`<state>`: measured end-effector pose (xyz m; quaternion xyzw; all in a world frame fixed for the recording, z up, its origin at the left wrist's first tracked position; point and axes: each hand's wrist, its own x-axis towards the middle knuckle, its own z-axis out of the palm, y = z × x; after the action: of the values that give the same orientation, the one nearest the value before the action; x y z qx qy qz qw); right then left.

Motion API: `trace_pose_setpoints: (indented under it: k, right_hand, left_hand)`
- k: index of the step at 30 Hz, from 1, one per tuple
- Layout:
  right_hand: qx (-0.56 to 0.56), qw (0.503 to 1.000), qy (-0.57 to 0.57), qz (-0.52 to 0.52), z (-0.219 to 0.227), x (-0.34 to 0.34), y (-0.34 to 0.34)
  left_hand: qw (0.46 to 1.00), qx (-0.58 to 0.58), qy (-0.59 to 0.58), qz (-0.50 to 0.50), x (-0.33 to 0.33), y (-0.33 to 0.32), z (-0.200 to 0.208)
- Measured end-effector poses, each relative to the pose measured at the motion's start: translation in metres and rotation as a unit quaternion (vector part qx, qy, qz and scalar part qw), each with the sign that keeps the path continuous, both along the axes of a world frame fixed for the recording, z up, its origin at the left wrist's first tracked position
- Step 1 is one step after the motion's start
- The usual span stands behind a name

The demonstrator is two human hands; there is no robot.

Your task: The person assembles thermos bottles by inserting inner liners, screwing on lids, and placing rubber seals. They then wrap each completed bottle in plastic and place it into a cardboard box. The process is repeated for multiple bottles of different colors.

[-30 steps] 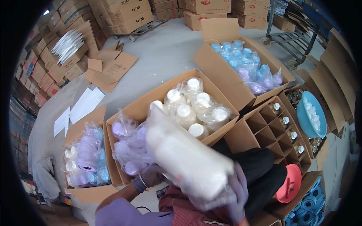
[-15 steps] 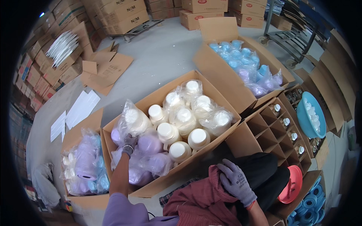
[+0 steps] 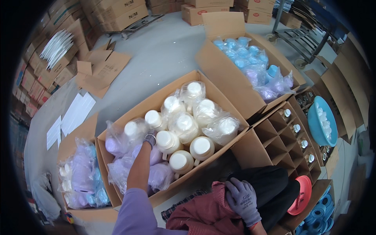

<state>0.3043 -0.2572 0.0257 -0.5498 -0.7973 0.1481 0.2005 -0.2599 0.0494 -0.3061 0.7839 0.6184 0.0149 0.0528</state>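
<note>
In a large cardboard box (image 3: 219,84) stand several cream jugs (image 3: 168,141) with white lids, some in clear plastic bags. Purple bagged jugs (image 3: 161,174) fill its near left part. My left hand (image 3: 150,139), in a grey glove, reaches among them, between a bagged cream jug (image 3: 135,128) and a bare cream one; its fingers are mostly hidden and blurred. Over my lap, my right hand (image 3: 243,199), also gloved, lies on a maroon cloth (image 3: 203,215) with its fingers stretched out and slightly bent.
A smaller box of bagged purple, white and blue items (image 3: 84,168) stands at left. Far right are a box of blue and purple bagged items (image 3: 244,58), a divided carton (image 3: 274,135), a blue basin (image 3: 313,117) and a red basin (image 3: 301,196). Flattened cardboard (image 3: 103,72) lies on the floor.
My left hand has moved right, toward the bare cream jugs. The bagged cream jug beside it now sits lower, its bag flatter. My right hand stays on my lap.
</note>
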Motion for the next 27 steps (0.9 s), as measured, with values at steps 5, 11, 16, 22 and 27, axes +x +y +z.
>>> trace_pose_setpoints:
  k: [5, 11, 16, 22, 27]
  right_hand:
    - [-0.007, 0.997, -0.043, -0.060, -0.010, -0.001, 0.001]
    - [-0.073, 0.990, 0.097, -0.069, 0.000, 0.010, 0.002]
    - [-0.060, 0.903, 0.379, -0.192, 0.068, -0.019, 0.011]
    - [0.294, 0.896, 0.140, -0.301, 0.114, 0.027, -0.032]
    - [0.281, 0.919, -0.227, -0.157, 0.143, 0.101, -0.123]
  left_hand:
    - [0.986, -0.146, -0.026, -0.073, 0.078, 0.012, 0.003]
    - [0.885, -0.029, -0.432, 0.173, 0.170, -0.054, 0.219]
    - [0.888, 0.138, -0.437, 0.032, 0.286, -0.160, 0.350]
    - [0.807, 0.134, -0.450, -0.358, 0.439, -0.212, 0.375]
    - [0.714, -0.078, -0.561, -0.412, 0.524, -0.244, 0.365]
